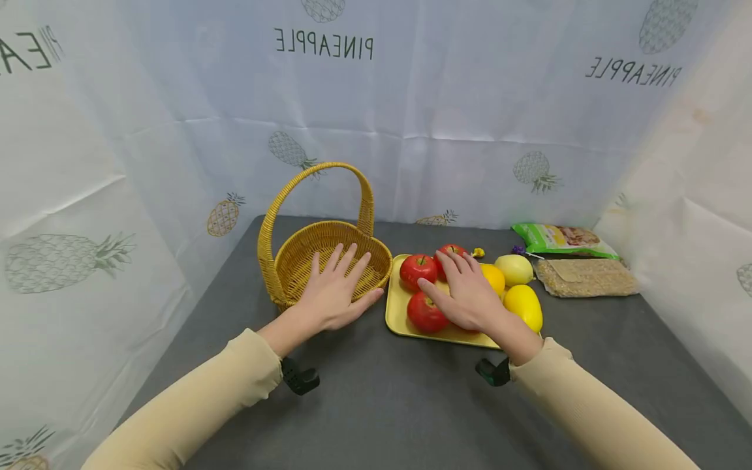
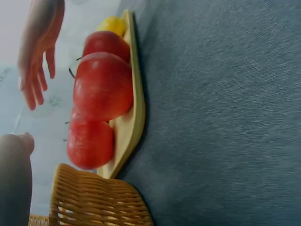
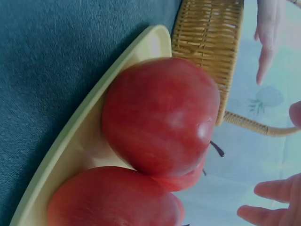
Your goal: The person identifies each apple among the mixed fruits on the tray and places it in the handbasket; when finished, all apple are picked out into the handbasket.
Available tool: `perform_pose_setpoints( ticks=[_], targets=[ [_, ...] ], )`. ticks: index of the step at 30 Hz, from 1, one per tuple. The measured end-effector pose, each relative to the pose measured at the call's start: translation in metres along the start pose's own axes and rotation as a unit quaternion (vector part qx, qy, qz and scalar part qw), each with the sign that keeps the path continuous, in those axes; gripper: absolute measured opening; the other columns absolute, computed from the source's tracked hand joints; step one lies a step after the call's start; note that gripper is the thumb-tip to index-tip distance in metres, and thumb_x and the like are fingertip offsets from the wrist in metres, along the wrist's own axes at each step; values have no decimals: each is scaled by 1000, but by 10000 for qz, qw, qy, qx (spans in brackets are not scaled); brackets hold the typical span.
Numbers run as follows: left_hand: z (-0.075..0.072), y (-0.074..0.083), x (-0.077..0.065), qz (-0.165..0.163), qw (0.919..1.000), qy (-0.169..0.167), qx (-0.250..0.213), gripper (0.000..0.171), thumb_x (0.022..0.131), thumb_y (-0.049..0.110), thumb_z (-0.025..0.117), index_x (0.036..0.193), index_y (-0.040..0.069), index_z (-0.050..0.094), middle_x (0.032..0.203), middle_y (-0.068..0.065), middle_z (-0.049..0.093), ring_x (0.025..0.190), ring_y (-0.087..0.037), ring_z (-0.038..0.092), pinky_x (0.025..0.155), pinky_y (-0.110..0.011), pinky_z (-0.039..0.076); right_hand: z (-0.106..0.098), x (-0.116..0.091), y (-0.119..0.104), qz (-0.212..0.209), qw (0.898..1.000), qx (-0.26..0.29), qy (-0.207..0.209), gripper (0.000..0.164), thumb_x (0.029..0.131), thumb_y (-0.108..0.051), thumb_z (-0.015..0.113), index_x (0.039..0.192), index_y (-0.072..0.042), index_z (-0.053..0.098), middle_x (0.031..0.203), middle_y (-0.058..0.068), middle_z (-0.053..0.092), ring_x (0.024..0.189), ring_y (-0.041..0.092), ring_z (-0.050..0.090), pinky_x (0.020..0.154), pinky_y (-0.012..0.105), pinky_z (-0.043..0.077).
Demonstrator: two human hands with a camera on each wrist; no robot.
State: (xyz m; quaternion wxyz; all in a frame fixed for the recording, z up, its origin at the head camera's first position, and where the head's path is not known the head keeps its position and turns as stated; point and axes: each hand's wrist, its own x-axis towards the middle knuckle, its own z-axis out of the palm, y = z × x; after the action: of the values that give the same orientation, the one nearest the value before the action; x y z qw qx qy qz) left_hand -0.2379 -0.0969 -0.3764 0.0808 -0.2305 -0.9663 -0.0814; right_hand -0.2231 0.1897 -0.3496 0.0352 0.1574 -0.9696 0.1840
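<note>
Head view: left hand (image 1: 331, 290) and right hand (image 1: 470, 295) outspread, backdrop cloth (image 1: 435, 98) reading mirrored "PINEAPPLE".

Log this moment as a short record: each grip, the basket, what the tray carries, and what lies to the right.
Left grip: fingers spread, above basket, holding nothing
Right grip: fingers extended, above tray, holding nothing
Basket: wicker, upright, arched handle, left of tray
Tray load: red apples, yellow fruits; some partly hidden
Right side: green packet, clear bag in front of it
</note>
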Motion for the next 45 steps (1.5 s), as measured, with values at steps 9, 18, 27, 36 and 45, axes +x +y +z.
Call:
perform_pose_setpoints(
  ticks=[9,18,27,36,45],
  targets=[
    [13,-11,-33,282,9958,638,-597,76,104,66,35,163,17,32,163,-13,32,150,-37,26,118,-59,23,4,-14,1,176,9993,316,-10,84,100,-67,47,158,-7,37,158,21,38,140,48,33,112,66,31],
    [21,-18,-70,368,9843,1425,-973,66,107,54,46,159,15,40,153,-15,46,142,-35,39,116,-54,30,12,-20,2,318,9976,408,-462,86,99,-68,48,156,-4,38,150,25,46,125,42,56,104,60,45],
    [30,-25,-98,312,9498,2642,-1645,52,102,30,62,148,8,54,147,-14,52,135,-34,47,106,-56,41,17,-21,3,372,9966,506,-541,87,99,-69,49,156,-5,37,149,24,47,125,43,54,104,62,44],
    [44,-67,-110,-279,9109,3448,-2250,35,94,15,72,125,0,63,116,-16,61,97,-28,62,82,-30,50,25,-26,2,598,9929,832,-600,96,99,-66,51,160,1,21,158,27,32,134,45,45,108,65,39],
    [22,-118,-107,-1361,8982,1641,-3844,53,101,27,69,147,8,50,146,-14,48,129,-33,53,100,-45,50,28,-25,5,627,9908,1040,-590,97,98,-64,56,159,4,21,157,26,36,134,43,46,109,63,38]
  ],
)
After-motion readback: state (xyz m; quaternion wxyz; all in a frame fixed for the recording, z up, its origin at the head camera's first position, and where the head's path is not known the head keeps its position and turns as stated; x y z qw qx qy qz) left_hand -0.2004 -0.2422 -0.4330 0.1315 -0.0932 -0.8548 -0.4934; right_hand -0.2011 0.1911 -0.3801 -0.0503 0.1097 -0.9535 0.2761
